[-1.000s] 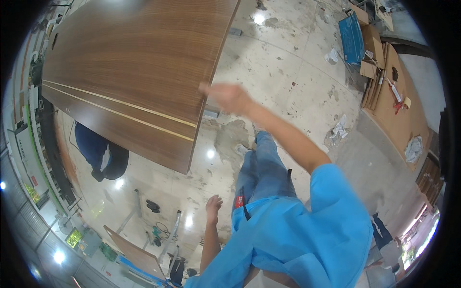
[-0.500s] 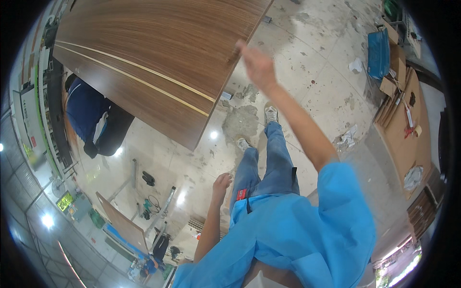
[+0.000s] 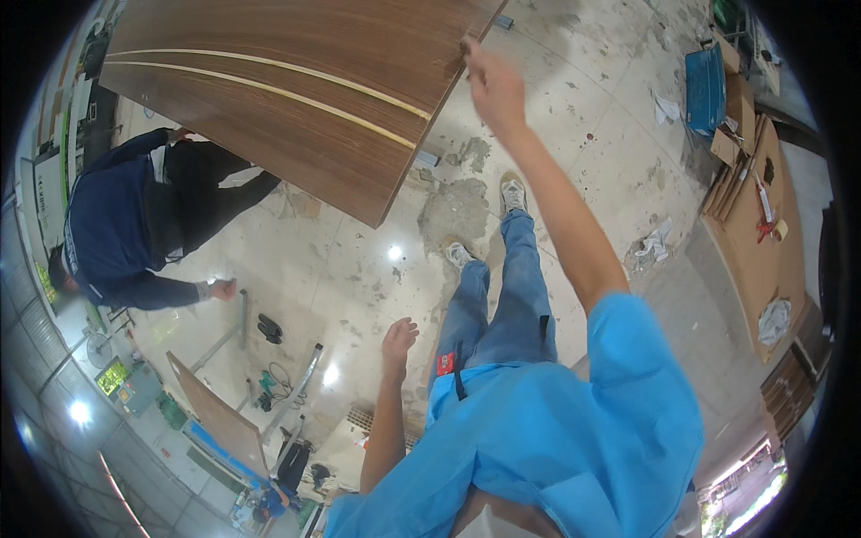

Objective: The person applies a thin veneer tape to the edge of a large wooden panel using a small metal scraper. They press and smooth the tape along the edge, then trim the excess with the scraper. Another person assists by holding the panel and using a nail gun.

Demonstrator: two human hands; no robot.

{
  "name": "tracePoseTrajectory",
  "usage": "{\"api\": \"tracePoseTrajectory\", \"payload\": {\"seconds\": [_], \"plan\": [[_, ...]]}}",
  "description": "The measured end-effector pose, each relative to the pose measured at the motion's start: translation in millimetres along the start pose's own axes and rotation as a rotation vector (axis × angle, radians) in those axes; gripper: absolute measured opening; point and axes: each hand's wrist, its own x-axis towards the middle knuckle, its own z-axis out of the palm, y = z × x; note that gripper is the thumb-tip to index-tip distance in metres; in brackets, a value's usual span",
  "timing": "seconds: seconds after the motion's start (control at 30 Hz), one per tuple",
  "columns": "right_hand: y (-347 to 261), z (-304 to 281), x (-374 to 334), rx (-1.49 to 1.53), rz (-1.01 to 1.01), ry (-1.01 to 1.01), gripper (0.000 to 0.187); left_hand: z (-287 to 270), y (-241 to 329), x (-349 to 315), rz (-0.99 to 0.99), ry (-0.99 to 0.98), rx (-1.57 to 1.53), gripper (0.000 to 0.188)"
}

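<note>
A large brown wood-grain door panel (image 3: 296, 45) with two pale gold strips fills the upper left. My right hand (image 3: 498, 90) reaches forward to its right edge, fingertips at a dark spot near that edge. The hand is smeared by motion, so whether its fingers grip anything cannot be made out. My left hand (image 3: 399, 339) hangs low in front of my left leg, holding nothing, its fingers loosely spread and apart from the panel.
A co-worker in dark clothes (image 3: 112, 220) bends beside the panel's left side. Metal supports (image 3: 426, 160) show below it. Black shoes (image 3: 269, 328) and a green power tool (image 3: 267, 384) lie left; a blue box (image 3: 706, 94) and cardboard sheets (image 3: 762, 242) are on the right.
The panel sits higher in view, its near corner further forward. My right hand has gone forward along its edge. My left hand shifted slightly left. The co-worker has come out from behind the panel.
</note>
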Motion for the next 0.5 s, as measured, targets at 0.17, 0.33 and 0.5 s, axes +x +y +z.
{"api": "tracePoseTrajectory", "payload": {"seconds": [0.17,0.33,0.5], "plan": [[-49.7,38.6,-121.0,0.106,-0.193,-0.042,0.061,-13.8,-44.0,-8.4,-0.128,-0.041,0.05,0.049],[-110.0,45.5,-205.0,0.139,-0.266,-0.251,0.068,-35.8,-72.8,-11.1,-0.169,0.019,0.08,0.043],[-104.5,32.7,-171.4,0.074,-0.383,-0.271,0.065,-42.0,-55.9,-6.7,-0.077,0.038,0.074,0.043]]}}
